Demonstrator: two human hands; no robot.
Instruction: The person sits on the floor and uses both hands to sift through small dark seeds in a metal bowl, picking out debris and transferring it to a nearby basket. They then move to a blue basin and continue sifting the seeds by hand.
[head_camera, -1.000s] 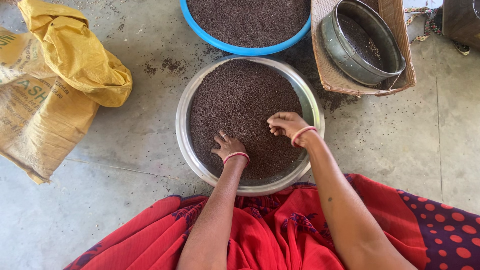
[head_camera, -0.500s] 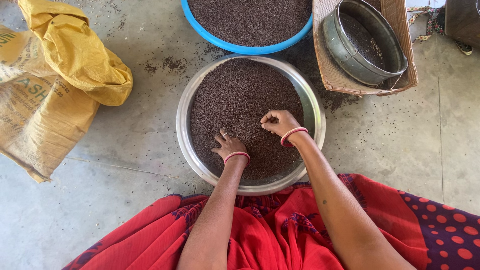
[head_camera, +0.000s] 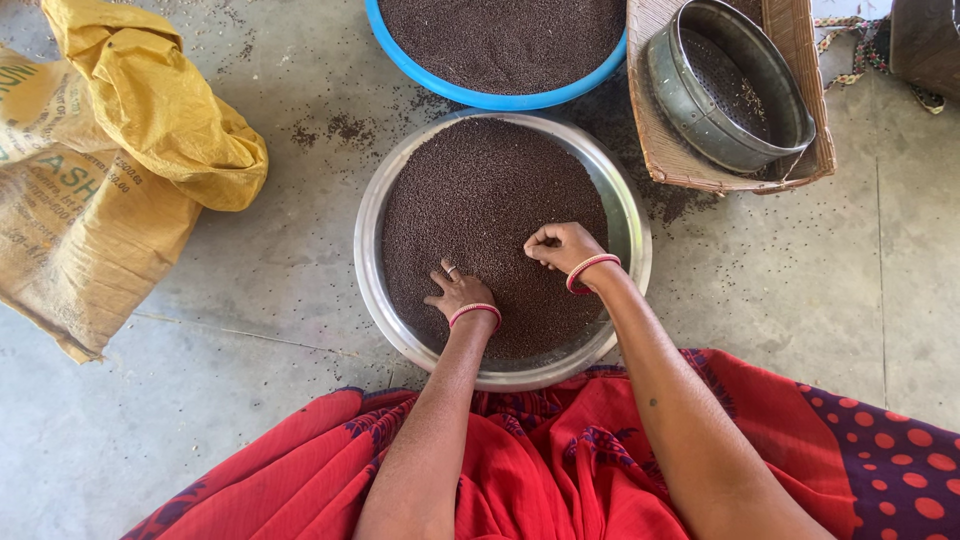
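The grey concrete floor filled the view, with loose dark seeds scattered on it near twelve o'clock. At nine to ten o'clock lay a big yellow sack, crumpled and folded over at its top. At six o'clock spread the person's red cloth, with a dark dotted part at four o'clock.

In the centre stood a round metal pan, almost full of small dark brown seeds. Just beyond it, at twelve o'clock, was a blue tub holding the same kind of seeds; the two rims were very near each other. At one to two o'clock sat a woven basket, and inside it a round metal sieve lay tilted, with a few seeds on its mesh.

Both hands were inside the metal pan, on the seeds. The right hand was at about four o'clock from the pan's centre, the fingers curled in and the thumb and fingertips brought together in a pinch just above the seeds; what they pinched was too small to tell. The left hand rested at six o'clock in the pan, palm down, its fingers spread a little and partly sunk into the seeds. Each wrist carried a thin red and white bangle.
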